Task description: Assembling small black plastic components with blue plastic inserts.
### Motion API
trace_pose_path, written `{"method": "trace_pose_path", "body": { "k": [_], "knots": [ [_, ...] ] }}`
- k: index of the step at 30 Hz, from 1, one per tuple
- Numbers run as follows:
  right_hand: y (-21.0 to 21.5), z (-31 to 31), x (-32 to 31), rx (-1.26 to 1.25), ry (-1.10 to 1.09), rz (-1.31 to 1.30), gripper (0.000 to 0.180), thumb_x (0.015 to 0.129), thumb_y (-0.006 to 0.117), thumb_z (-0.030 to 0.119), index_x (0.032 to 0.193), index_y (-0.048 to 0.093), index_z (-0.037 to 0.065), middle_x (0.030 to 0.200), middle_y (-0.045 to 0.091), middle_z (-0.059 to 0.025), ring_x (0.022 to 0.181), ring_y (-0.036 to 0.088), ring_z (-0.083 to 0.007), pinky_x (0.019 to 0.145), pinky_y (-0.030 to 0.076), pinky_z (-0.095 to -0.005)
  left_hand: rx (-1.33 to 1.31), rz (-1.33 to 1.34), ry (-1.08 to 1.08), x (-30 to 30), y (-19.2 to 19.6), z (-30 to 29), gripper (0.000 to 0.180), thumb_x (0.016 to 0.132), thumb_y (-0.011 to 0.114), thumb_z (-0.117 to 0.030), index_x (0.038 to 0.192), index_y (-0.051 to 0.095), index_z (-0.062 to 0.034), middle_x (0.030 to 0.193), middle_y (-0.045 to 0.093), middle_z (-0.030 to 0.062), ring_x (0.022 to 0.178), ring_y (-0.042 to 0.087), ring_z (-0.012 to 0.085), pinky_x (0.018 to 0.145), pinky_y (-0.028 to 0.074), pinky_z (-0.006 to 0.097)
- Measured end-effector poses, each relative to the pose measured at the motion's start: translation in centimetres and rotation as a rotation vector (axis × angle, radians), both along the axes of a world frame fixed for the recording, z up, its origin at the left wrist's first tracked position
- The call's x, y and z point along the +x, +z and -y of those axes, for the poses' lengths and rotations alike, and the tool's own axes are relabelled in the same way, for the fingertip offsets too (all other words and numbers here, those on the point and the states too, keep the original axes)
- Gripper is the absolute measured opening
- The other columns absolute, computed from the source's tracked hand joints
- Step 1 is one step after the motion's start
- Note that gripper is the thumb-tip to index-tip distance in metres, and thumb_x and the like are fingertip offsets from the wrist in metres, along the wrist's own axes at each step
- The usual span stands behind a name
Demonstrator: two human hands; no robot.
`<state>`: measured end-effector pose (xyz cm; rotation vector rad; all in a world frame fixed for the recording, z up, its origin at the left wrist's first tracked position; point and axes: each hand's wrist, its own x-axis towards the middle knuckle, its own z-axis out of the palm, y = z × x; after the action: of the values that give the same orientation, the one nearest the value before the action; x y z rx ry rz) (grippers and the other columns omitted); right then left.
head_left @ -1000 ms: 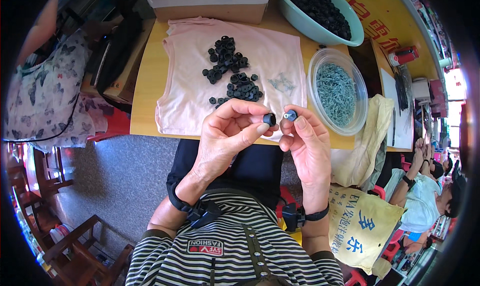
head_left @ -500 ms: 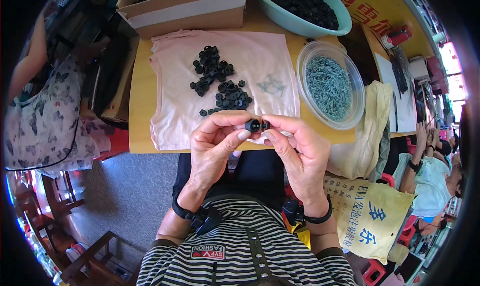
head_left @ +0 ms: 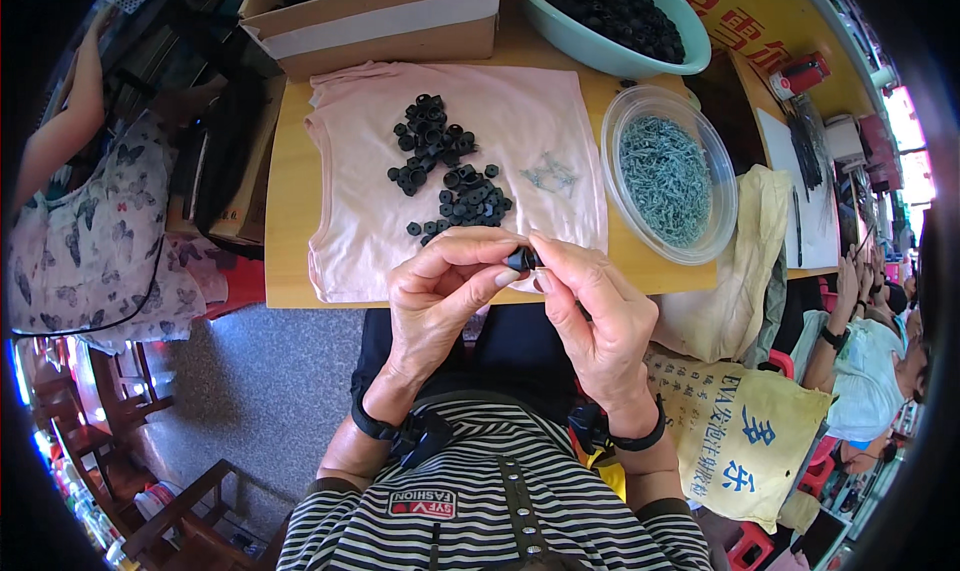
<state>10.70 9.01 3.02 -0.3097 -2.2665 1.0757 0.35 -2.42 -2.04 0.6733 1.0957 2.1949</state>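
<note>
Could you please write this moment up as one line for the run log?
left hand: pinching small black part | right hand: pinching same part | behind: black parts pile on pink cloth, clear tub of screws

Bare left hand (head_left: 445,296) and bare right hand (head_left: 598,316), no gloves. A black band sits on each wrist. Below them, a black-and-white striped knit top (head_left: 500,516) with short sleeves and a small red label at the chest.

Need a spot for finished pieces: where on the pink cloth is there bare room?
The pink cloth is bare along its left side, left of the black parts pile, and at top right above the loose screws. It is crowded in the middle and near the front edge, where both hands pinch a small black part.
</note>
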Motion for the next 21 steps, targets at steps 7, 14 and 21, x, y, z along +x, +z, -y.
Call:
{"method": "trace_pose_path", "body": {
  "k": [7, 14, 21],
  "knots": [
    [-0.3, -0.6, -0.2, 0.118, 0.035, -0.014, 0.029, 0.08, 0.063, -0.006, 0.109, 0.063, -0.002, 0.096, 0.065, -0.0137, 0.08, 0.064, -0.0232, 0.07, 0.053, -0.0301, -0.021, -0.04, 0.008, 0.0, -0.3, -0.1, 0.022, 0.082, 0.063, 0.009, 0.103, 0.063, 0.0044, 0.109, 0.06, 0.0157, 0.098, 0.061, 0.0193, 0.087, 0.052, 0.03],
    [-0.2, -1.1, -0.3, 0.044, 0.031, 0.002, 0.03, 0.08, 0.063, -0.007, 0.11, 0.063, -0.001, 0.089, 0.06, -0.0102, 0.077, 0.06, -0.021, 0.065, 0.051, -0.0287, -0.037, -0.023, -0.004, -0.1, -0.3, -0.3, 0.021, 0.082, 0.063, 0.009, 0.102, 0.063, 0.0049, 0.108, 0.06, 0.0157, 0.097, 0.061, 0.0191, 0.087, 0.052, 0.029],
    [-0.6, -1.0, -0.6, 0.095, 0.064, -0.013, 0.04, 0.074, 0.065, -0.009, 0.112, 0.061, 0.0, 0.091, 0.058, -0.0101, 0.074, 0.059, -0.0191, 0.06, 0.052, -0.0264, -0.066, 0.033, 0.028, 0.3, 0.1, -0.4, 0.018, 0.081, 0.064, 0.007, 0.098, 0.064, 0.0034, 0.107, 0.061, 0.0163, 0.095, 0.062, 0.0212, 0.085, 0.055, 0.035]
  ]
}}
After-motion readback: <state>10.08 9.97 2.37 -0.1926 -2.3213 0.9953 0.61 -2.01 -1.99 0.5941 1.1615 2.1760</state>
